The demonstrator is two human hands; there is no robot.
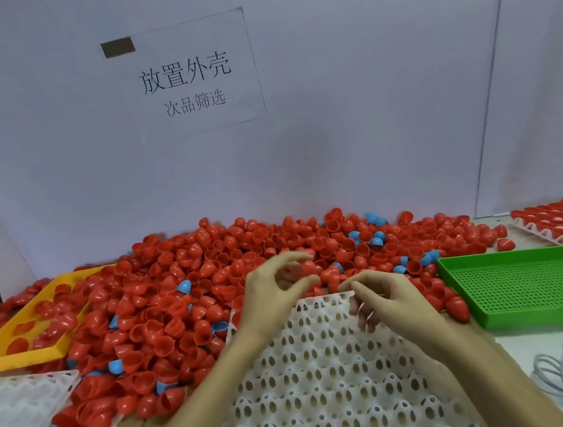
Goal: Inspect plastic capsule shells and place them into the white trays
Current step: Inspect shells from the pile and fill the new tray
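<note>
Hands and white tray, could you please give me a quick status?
Left hand pinching a red shell. Right hand open, at the white tray edge. Tray unfilled, nothing blocking.

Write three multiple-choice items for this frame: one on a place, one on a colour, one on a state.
1. Where is the green tray?
A. to the right of the white tray
B. under the yellow tray
C. on top of the shell heap

2. Besides red, what colour are some shells in the heap?
A. green
B. blue
C. black

3. What state is the white tray under the hands in?
A. full of shells
B. half filled
C. its visible sockets are empty

Answers:
1 A, it lies right of the white tray, beyond the right hand.
2 B, a blue shell shows among the red ones.
3 C, only bare holes show below the left hand.
</note>
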